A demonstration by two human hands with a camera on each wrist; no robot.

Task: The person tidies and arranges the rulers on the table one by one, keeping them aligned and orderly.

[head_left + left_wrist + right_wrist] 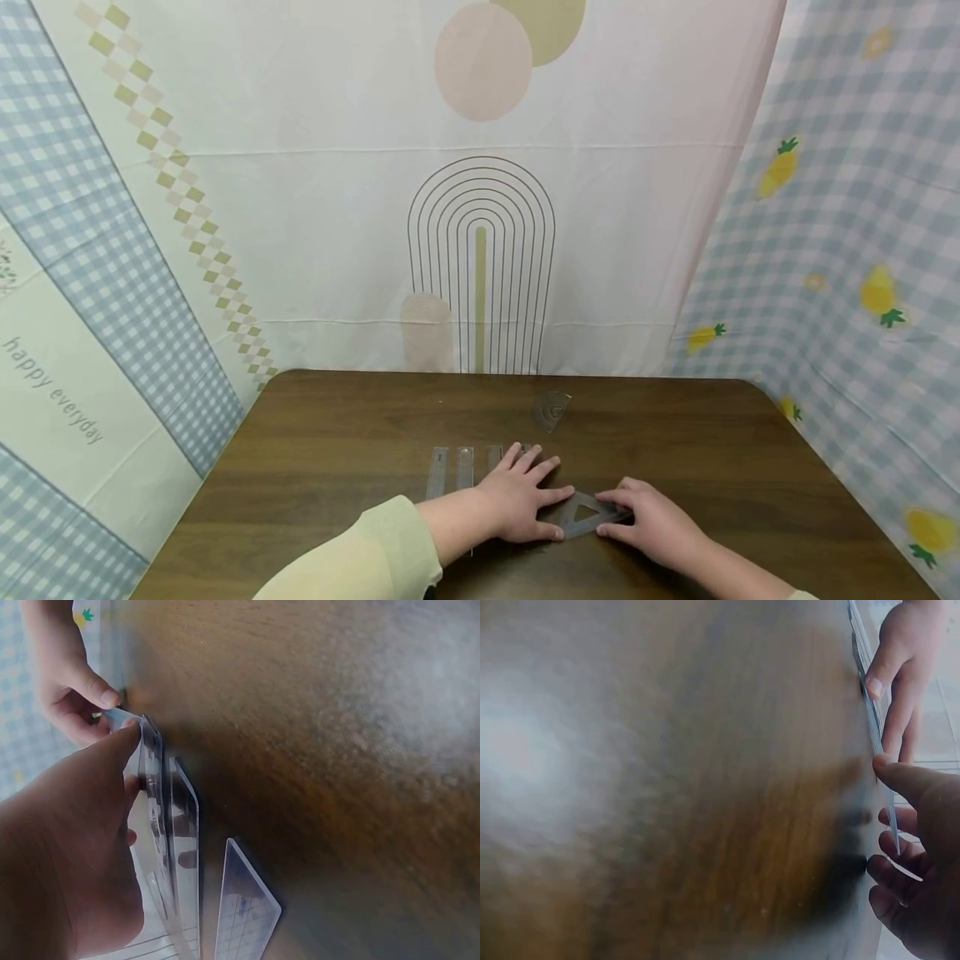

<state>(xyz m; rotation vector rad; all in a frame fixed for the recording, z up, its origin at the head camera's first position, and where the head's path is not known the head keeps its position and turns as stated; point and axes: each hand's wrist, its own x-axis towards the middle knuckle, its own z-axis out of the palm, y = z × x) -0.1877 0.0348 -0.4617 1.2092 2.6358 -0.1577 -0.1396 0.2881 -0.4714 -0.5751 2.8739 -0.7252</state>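
Observation:
A clear triangular set square lies low over the table between both hands. My right hand pinches its right corner; in the right wrist view the thumb is above the thin plate and fingers are below it. My left hand is spread with fingers straight, its thumb and little finger touching the left side of the set square. Clear straight rulers stand upright in the head view: one ruler at the left, another ruler beside it. More rulers are partly hidden beneath the left hand.
A clear protractor lies farther back on the brown wooden table. Behind the table hangs a patterned cloth, and a checked cloth runs along the right side.

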